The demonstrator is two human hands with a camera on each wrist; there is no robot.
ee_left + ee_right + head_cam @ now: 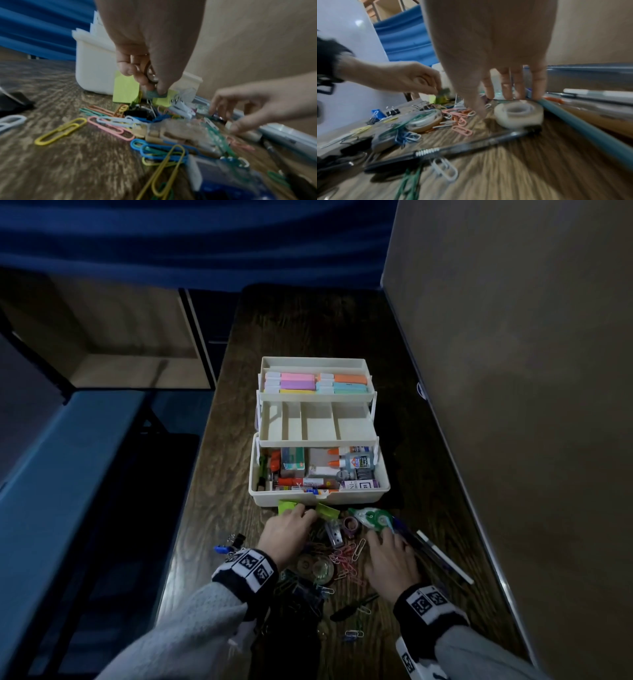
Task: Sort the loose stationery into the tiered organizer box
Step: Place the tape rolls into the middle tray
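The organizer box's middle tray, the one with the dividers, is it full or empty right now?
Empty. In the head view the middle tray shows only bare cream floor between its dividers, while the top tray holds coloured blocks and the bottom bin is packed with glue and stationery.

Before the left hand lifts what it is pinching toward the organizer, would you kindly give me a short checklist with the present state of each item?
1. Left hand has a firm pinch on the small green clip: ok, thumb and finger close on it, though blurred.
2. Clip is free of the paper clip pile: cannot tell.
3. Middle tray of the organizer box has empty compartments: ok.
4. Bottom bin has spare room: not ok, it looks crowded.
5. Right hand is out of the lifting path: ok, it reaches down by the tape roll, off to the side.
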